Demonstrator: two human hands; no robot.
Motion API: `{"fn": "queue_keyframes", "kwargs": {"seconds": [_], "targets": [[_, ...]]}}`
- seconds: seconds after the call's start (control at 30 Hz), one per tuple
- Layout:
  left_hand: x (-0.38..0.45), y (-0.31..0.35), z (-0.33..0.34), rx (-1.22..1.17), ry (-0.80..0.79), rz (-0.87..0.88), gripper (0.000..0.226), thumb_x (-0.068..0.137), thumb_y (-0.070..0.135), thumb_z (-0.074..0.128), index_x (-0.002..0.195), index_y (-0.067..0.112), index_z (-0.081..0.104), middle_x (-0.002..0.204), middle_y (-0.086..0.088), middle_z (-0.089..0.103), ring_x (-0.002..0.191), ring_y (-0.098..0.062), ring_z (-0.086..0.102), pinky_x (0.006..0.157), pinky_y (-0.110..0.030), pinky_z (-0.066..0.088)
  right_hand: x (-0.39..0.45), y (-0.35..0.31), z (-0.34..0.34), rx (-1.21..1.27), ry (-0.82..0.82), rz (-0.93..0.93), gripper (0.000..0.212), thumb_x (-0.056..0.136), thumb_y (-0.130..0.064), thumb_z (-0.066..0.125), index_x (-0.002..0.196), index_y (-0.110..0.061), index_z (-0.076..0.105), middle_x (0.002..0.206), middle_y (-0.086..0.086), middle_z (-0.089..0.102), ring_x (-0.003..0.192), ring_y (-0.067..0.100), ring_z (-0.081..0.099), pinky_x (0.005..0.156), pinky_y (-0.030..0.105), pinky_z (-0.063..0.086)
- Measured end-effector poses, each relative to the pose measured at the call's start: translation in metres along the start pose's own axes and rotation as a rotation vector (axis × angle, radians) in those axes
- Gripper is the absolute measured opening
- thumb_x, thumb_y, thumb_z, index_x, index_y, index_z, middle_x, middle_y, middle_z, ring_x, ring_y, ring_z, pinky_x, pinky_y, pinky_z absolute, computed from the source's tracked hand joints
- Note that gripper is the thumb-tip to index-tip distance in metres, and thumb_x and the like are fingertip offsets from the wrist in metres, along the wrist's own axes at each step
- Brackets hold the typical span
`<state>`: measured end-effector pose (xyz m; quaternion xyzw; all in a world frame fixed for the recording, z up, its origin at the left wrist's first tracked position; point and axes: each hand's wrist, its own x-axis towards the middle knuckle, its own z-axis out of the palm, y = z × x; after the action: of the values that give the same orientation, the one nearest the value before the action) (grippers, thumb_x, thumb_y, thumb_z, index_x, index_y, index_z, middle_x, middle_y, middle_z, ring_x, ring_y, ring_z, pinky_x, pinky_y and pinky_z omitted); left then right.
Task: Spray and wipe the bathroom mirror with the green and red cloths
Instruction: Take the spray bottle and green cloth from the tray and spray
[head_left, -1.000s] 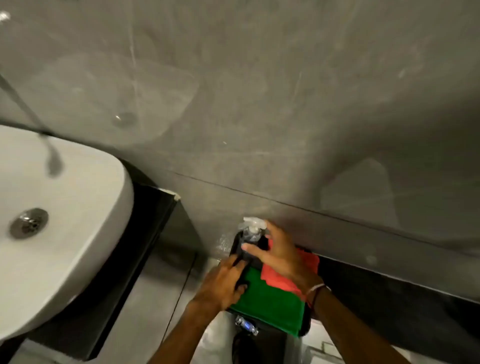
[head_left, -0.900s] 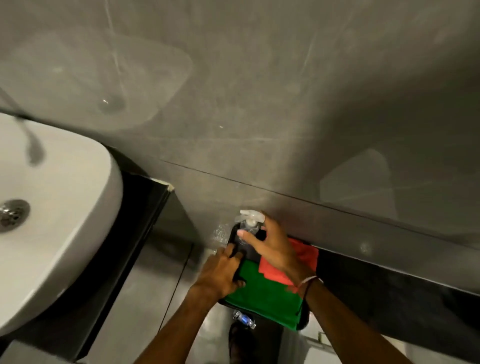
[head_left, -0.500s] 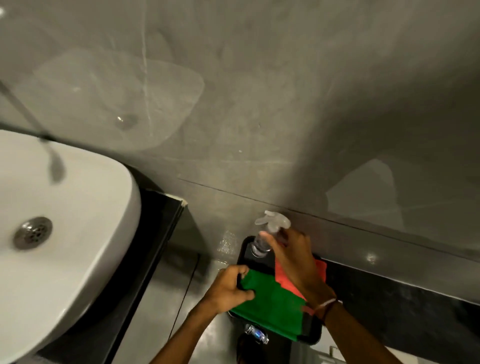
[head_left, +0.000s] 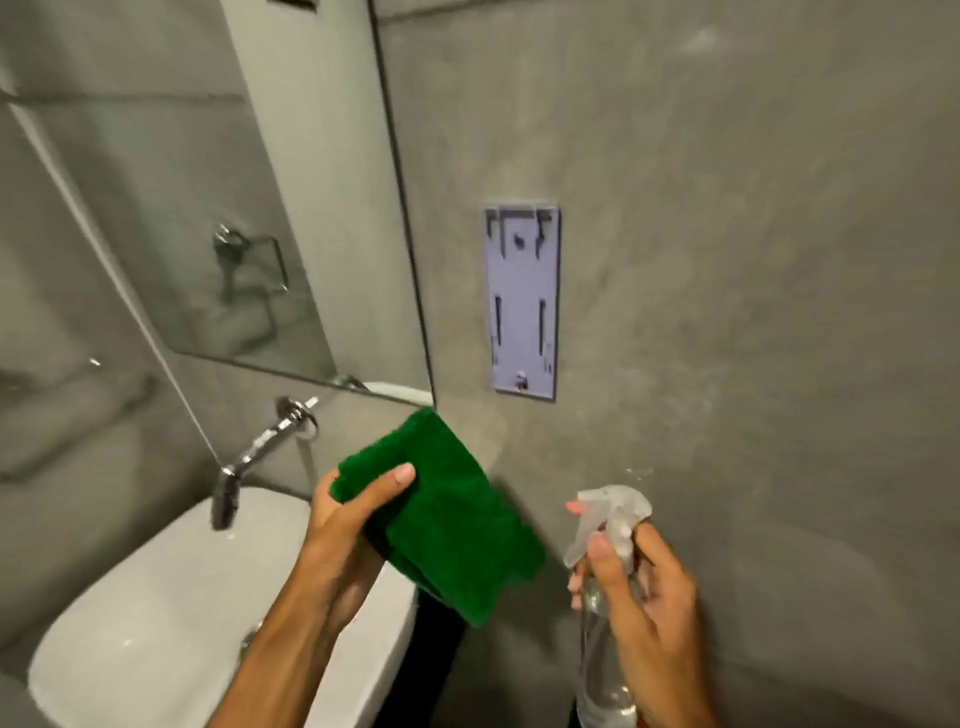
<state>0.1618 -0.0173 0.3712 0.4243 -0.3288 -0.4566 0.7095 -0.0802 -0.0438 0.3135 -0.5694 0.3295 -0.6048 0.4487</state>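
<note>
Hands, two of them, are working nearest: the right hand (head_left: 649, 603) is gripping one clear spray bottle (head_left: 605, 582), the left hand (head_left: 345, 525) is pinching one folded green cloth (head_left: 441, 514). Beyond, one white basin (head_left: 156, 623), one chrome tap (head_left: 260, 447), one mirror (head_left: 208, 208) are standing.

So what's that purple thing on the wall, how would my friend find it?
Start at the mirror above the white sink. Just right of its edge, on the bare grey wall, hangs a tall, pale purple plate. It alone is purple, with slots and screw holes.
</note>
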Motion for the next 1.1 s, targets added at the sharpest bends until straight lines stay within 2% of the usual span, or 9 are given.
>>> {"fn": "queue_keyframes", "kwargs": {"seconds": [0.17,0.37,0.47,0.53,0.63,0.7,0.8,0.97,1.1], "targets": [[0.021,0.093,0.034,-0.133,-0.027,0.11,0.029,0.08,0.02,0.074,0.107,0.012,0.076,0.095,-0.009,0.081,0.084,-0.022,0.078,0.078,-0.038,0.064,0.04,-0.074,0.033,0.186,-0.229,-0.057,0.039,0.083,-0.049,0.076,0.116,-0.03,0.068,0.113,0.012,0.08,0.052,0.02,0.063,0.052,0.03,0.057],[0.035,0.179,0.048,0.064,-0.114,0.05,0.021,0.092,0.018,0.068,0.11,0.009,0.075,0.102,-0.013,0.08,0.089,-0.025,0.078,0.069,-0.034,0.063,0.082,-0.134,0.067,0.088,-0.287,-0.211,0.041,0.078,-0.042,0.083,0.114,-0.034,0.064,0.094,0.009,0.079,0.062,0.018,0.066,0.062,0.028,0.061],[0.037,0.207,0.048,0.153,-0.166,0.009,0.015,0.091,0.018,0.07,0.099,0.011,0.08,0.103,-0.013,0.08,0.09,-0.024,0.078,0.069,-0.031,0.062,0.103,-0.154,0.084,-0.081,-0.242,-0.321,0.057,0.086,-0.029,0.077,0.137,-0.041,0.055,0.101,-0.007,0.076,0.073,0.013,0.071,0.064,0.026,0.062],[0.037,0.219,0.05,0.175,-0.206,0.001,0.016,0.09,0.019,0.07,0.099,0.01,0.081,0.105,-0.014,0.08,0.091,-0.024,0.078,0.071,-0.031,0.063,0.114,-0.169,0.094,-0.199,-0.219,-0.421,0.062,0.089,-0.033,0.073,0.145,-0.04,0.05,0.099,-0.021,0.074,0.077,0.005,0.073,0.066,0.022,0.062],[0.035,0.229,0.052,0.184,-0.223,0.008,0.027,0.09,0.02,0.071,0.112,0.004,0.075,0.113,-0.017,0.077,0.094,-0.025,0.077,0.075,-0.032,0.063,0.124,-0.19,0.104,-0.419,-0.199,-0.539,0.043,0.089,-0.046,0.066,0.13,-0.032,0.061,0.077,-0.008,0.072,0.065,0.012,0.069,0.065,0.042,0.061],[0.034,0.231,0.052,0.182,-0.22,0.015,0.034,0.091,0.021,0.071,0.119,0.001,0.071,0.118,-0.018,0.076,0.096,-0.026,0.076,0.076,-0.032,0.063,0.129,-0.196,0.108,-0.511,-0.187,-0.57,0.034,0.092,-0.045,0.064,0.123,-0.032,0.062,0.068,-0.004,0.068,0.061,0.018,0.067,0.062,0.047,0.058],[0.035,0.234,0.052,0.167,-0.24,0.028,0.032,0.092,0.02,0.069,0.117,0.001,0.072,0.115,-0.017,0.077,0.095,-0.025,0.077,0.074,-0.032,0.063,0.13,-0.198,0.109,-0.466,-0.18,-0.583,0.042,0.093,-0.042,0.066,0.133,-0.038,0.058,0.069,-0.003,0.067,0.063,0.021,0.067,0.064,0.05,0.058],[0.039,0.237,0.054,0.177,-0.245,0.038,0.029,0.091,0.022,0.07,0.111,0.002,0.075,0.103,-0.014,0.08,0.088,-0.023,0.078,0.07,-0.032,0.063,0.127,-0.191,0.104,-0.54,-0.267,-0.579,0.052,0.093,-0.048,0.062,0.143,-0.039,0.052,0.074,0.0,0.07,0.065,0.022,0.068,0.065,0.049,0.059],[0.043,0.234,0.054,0.164,-0.236,0.041,0.02,0.091,0.022,0.07,0.103,0.008,0.078,0.096,-0.011,0.08,0.083,-0.022,0.078,0.069,-0.032,0.063,0.117,-0.178,0.095,-0.57,-0.28,-0.595,0.057,0.093,-0.046,0.064,0.147,-0.044,0.047,0.075,-0.015,0.067,0.063,0.008,0.063,0.063,0.036,0.058]]}}
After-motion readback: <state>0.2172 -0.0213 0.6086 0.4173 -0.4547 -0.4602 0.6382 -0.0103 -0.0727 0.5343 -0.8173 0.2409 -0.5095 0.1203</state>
